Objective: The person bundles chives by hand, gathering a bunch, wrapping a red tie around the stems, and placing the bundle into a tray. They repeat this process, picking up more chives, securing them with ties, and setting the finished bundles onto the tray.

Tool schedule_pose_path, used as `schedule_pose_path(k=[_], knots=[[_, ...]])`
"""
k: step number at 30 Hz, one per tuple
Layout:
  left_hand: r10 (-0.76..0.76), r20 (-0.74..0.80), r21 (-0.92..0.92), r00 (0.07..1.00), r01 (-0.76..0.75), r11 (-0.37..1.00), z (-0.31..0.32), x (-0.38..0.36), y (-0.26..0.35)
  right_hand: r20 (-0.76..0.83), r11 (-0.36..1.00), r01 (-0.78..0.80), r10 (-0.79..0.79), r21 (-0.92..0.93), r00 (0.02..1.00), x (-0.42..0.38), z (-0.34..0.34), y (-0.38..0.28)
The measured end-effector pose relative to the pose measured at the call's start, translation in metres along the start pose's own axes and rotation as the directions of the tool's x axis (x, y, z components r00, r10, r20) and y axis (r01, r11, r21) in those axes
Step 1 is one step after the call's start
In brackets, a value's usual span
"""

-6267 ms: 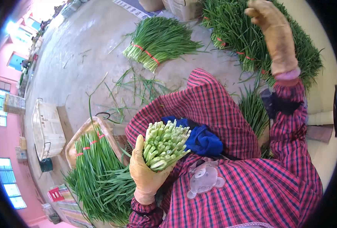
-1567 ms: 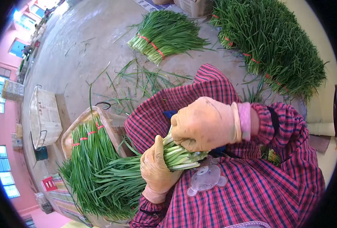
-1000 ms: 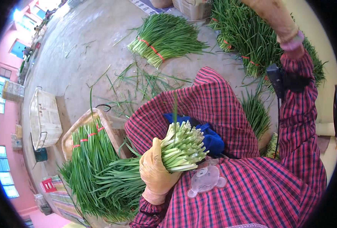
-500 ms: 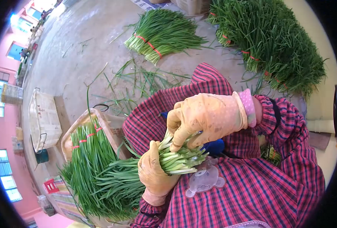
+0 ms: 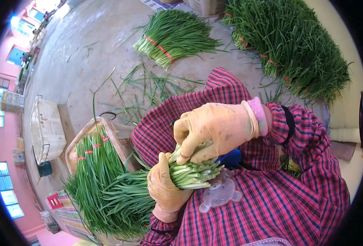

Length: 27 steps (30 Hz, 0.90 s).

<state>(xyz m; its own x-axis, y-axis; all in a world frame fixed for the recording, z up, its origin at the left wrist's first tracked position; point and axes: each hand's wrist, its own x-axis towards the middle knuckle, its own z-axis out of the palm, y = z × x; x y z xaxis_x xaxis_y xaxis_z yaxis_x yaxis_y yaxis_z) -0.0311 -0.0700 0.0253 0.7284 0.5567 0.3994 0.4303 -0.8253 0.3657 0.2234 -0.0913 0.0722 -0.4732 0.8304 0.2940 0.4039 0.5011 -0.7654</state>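
Observation:
In my gloved left hand (image 5: 165, 188) is a bunch of garlic chives (image 5: 195, 173), its fingers wrapped round the stalks. The pale cut ends point right, towards my checked smock, and the green leaves trail left over more chives. My gloved right hand (image 5: 218, 129) is over the top of the same bunch, fingers curled and pressed down among the pale stalks near the left thumb. Its fingertips are partly hidden. Left of my lap, a basket (image 5: 118, 141) holds chives (image 5: 97, 164) tied with red bands.
A red-banded chive bundle (image 5: 175, 37) lies on the concrete floor ahead, with loose leaves (image 5: 148, 88) scattered nearer. Several more bundles (image 5: 288, 45) are heaped along the wall at the right. A white crate (image 5: 48, 129) and a red plastic object (image 5: 55, 201) are at the left.
My right hand has shifted slightly left and lower along the stalks, its fingers pushed closer to my left thumb. The left hand keeps its hold on the bunch, almost unmoved.

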Motion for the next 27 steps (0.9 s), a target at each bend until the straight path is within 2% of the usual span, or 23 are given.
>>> schedule_pose_path(k=[1,5,8,13,17,19,22,26,27], knots=[[0.0,0.0,0.0,1.0,0.0,1.0,0.0,0.0,0.0,-0.003,0.995,-0.043,0.043,0.088,0.999,-0.001,0.0,0.001],[0.001,0.022,-0.015,1.0,-0.001,1.0,-0.001,0.0,0.001,0.061,0.994,-0.056,0.05,0.099,0.997,0.0,-0.004,0.001],[0.001,0.024,-0.01,1.0,0.0,1.0,-0.001,0.001,0.001,0.082,1.0,-0.008,0.006,0.027,0.997,0.003,-0.004,0.001],[-0.043,0.04,-0.02,0.998,0.044,0.999,-0.001,-0.002,0.002,0.059,0.956,0.05,-0.034,-0.288,0.998,0.006,0.004,-0.007],[-0.029,0.044,-0.008,0.999,0.03,1.0,-0.001,0.0,0.002,0.075,0.965,0.014,0.006,-0.261,0.997,0.0,0.005,-0.001],[-0.014,0.03,-0.002,0.999,0.014,1.0,0.0,0.001,0.001,0.073,0.991,-0.089,0.083,0.097,0.994,-0.006,0.002,0.002],[-0.01,0.027,0.0,1.0,0.01,1.0,0.002,0.0,0.001,0.127,0.994,-0.093,0.085,0.055,0.988,-0.005,-0.003,0.0],[0.001,0.022,0.015,1.0,-0.002,1.0,0.003,0.0,0.002,0.121,0.996,-0.09,0.09,-0.002,0.989,-0.002,-0.003,-0.001],[-0.001,0.024,0.015,1.0,0.001,1.0,0.002,0.0,0.002,0.123,0.994,-0.073,0.083,-0.08,0.989,-0.001,-0.001,-0.002]])
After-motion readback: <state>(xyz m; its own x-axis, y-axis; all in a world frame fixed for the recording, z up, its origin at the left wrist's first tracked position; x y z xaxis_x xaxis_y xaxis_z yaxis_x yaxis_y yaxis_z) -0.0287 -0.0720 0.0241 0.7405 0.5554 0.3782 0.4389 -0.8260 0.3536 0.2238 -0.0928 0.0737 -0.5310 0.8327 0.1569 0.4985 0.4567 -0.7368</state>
